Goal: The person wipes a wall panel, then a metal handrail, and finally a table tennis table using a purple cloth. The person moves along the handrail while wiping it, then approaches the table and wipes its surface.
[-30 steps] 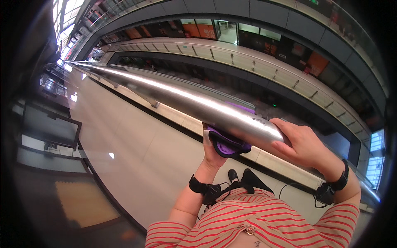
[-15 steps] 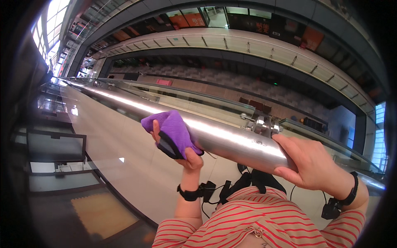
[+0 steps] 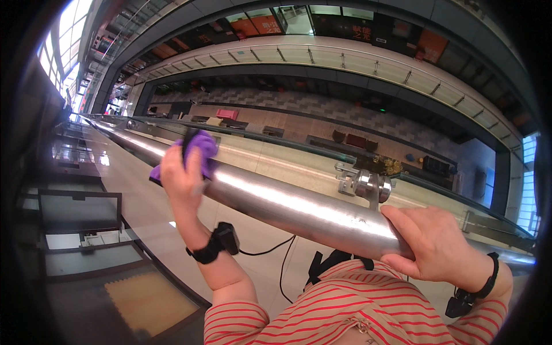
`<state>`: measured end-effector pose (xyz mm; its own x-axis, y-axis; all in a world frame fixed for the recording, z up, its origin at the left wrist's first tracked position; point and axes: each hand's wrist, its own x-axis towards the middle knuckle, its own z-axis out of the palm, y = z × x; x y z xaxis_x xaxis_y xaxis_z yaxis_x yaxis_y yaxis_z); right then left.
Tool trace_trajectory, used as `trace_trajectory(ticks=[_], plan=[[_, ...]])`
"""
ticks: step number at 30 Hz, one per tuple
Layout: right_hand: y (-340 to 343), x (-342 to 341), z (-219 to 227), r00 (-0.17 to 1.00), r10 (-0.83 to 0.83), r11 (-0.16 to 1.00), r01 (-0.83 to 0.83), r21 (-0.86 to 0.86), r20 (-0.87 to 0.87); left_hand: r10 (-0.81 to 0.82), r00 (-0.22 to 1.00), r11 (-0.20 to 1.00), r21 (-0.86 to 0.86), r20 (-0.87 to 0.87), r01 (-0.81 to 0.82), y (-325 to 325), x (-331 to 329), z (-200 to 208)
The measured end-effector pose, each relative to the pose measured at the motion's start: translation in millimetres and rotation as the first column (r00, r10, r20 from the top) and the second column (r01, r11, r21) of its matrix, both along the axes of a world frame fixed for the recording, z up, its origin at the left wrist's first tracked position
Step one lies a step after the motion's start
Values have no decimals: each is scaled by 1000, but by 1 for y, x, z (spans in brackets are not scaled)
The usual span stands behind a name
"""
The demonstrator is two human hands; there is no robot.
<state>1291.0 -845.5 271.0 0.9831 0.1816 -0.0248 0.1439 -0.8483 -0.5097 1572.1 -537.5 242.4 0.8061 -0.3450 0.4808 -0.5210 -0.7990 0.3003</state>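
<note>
A thick, shiny metal handrail (image 3: 287, 201) runs from the far left to the lower right in front of me. My left hand (image 3: 183, 172) presses a purple cloth (image 3: 201, 150) with dark edging over the rail, left of the middle; hand and cloth are slightly blurred. My right hand (image 3: 428, 238) wraps over the rail's near right part, thumb on the close side and fingers over the top. Just beyond that hand, a metal bracket (image 3: 368, 185) joins the rail to the glass panel.
A glass balustrade (image 3: 276, 140) stands beyond the rail, above a lower floor with a pink bench (image 3: 227, 114) and dark seats (image 3: 357, 140). Framed panels (image 3: 80, 210) are at the left. A black cable (image 3: 282, 261) hangs by my left wrist.
My left hand has moved the cloth left and farther along the rail, turning from beneath it to over its top. My right hand stays at the same place on the rail.
</note>
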Motion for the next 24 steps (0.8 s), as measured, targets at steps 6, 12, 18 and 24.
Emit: trace_trajectory(ticks=[6, 12, 18, 24], plan=[[0, 0, 1, 1000, -7, 1000, 7, 18, -10, -675, 735, 732, 69, -69, 678, -84, -103, 14], [-1, 0, 2, 1000, 1, 1000, -1, 20, -17, -687, 722, 719, 68, -81, 692, -92, -106, 21], [1, -3, -2, 999, -5, 1000, 6, -16, 46, -641, 762, 761, 51, -92, 646, -96, -105, 13], [1, -2, -6, 1000, 17, 1000, -16, -19, 23, -719, 694, 694, -18, 44, 720, -114, -160, 2]])
